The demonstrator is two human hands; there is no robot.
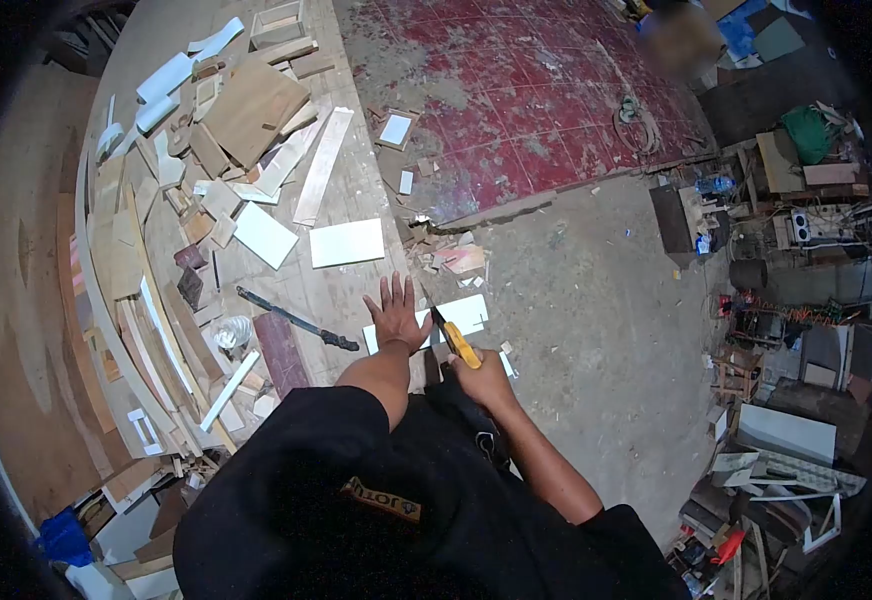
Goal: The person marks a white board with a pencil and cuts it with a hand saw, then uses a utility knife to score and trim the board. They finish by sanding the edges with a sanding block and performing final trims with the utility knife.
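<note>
My left hand [396, 314] lies flat with fingers spread on a white board [468, 315] at the workbench's edge. In my right hand [482, 378] is a handsaw [460, 346], its yellow handle gripped and its dark blade at the board. The part of the board to the right of the blade sticks out past the bench edge. Whether the teeth are in the wood is too small to tell. Left of my left hand lies a long dark tool [296, 318]. Just beyond the fingers is a white rectangular panel [347, 244].
The workbench [356, 180] carries a heap of offcuts with a brown wooden panel [254, 110] on top. A clear plastic roll [233, 333] sits at left. Scraps lie on the concrete floor [586, 300]; clutter and a leaning white board [786, 433] line the right.
</note>
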